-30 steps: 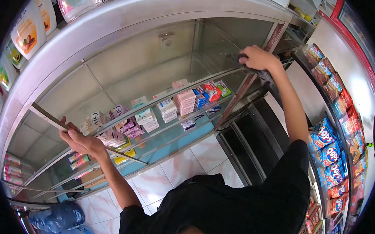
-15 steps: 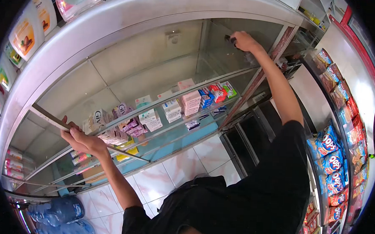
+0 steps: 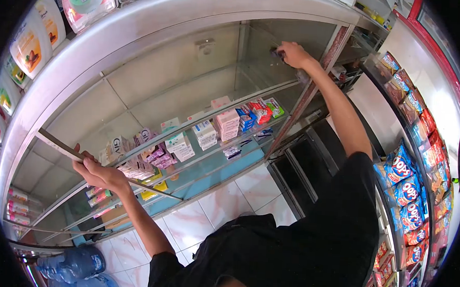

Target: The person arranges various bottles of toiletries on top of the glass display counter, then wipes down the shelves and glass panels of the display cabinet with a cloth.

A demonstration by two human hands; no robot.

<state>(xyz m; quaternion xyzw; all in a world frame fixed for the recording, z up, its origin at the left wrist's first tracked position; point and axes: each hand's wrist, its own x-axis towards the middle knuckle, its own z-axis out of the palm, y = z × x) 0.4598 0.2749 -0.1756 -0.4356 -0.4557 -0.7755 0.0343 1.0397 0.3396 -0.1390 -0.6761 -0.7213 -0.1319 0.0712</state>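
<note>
My left hand [image 3: 103, 173] is closed round the metal frame strip [image 3: 60, 145] at the left of the glass display case. At the upper right, my right hand [image 3: 294, 55] holds a dark cloth [image 3: 279, 53] against the glass shelf area, inside the case's right end. Part of the cloth is hidden by my fingers. Below and left of that hand, stacked soap boxes [image 3: 227, 124] line a lower glass shelf, with blue, red and green small boxes [image 3: 260, 111] at their right end.
Lotion bottles [image 3: 31, 47] stand on top of the case at the upper left. Blue water jugs [image 3: 73, 264] sit on the floor at the lower left. Snack bags [image 3: 406, 192] fill a rack on the right. A black slatted unit [image 3: 300, 172] adjoins the case.
My right hand has moved up and slightly left with the cloth since the earliest frame. My left hand keeps its grip on the strip. The view has shifted slightly.
</note>
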